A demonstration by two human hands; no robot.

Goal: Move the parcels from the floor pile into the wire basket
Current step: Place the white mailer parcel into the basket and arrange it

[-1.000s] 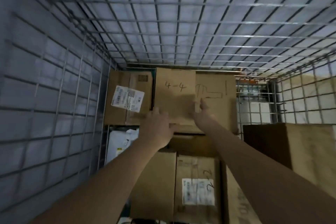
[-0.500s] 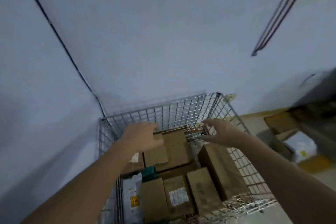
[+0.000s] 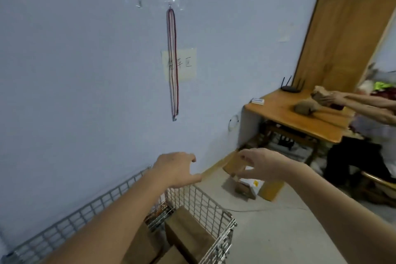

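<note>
The wire basket [image 3: 205, 201] stands against the blue wall at the lower left, with brown cardboard parcels [image 3: 188, 236] inside it. My left hand [image 3: 175, 169] hovers above the basket's far corner, fingers relaxed and holding nothing. My right hand [image 3: 263, 165] is raised to the right of the basket, fingers loosely spread and empty, in front of the floor pile of parcels [image 3: 250, 184]. That pile lies by the wall's base: brown boxes and a white bag with a yellow mark, partly hidden behind my right hand.
A wooden table [image 3: 300, 118] stands at the right with a router and a small white box on it. Another person [image 3: 364, 135] sits there, arms stretched over the tabletop. A red cord [image 3: 172, 60] hangs on the wall. Bare grey floor lies right of the basket.
My hands let go of the box marked 4-4 inside the basket and lifted out. The view swung up and to the right, toward the floor pile and table.
</note>
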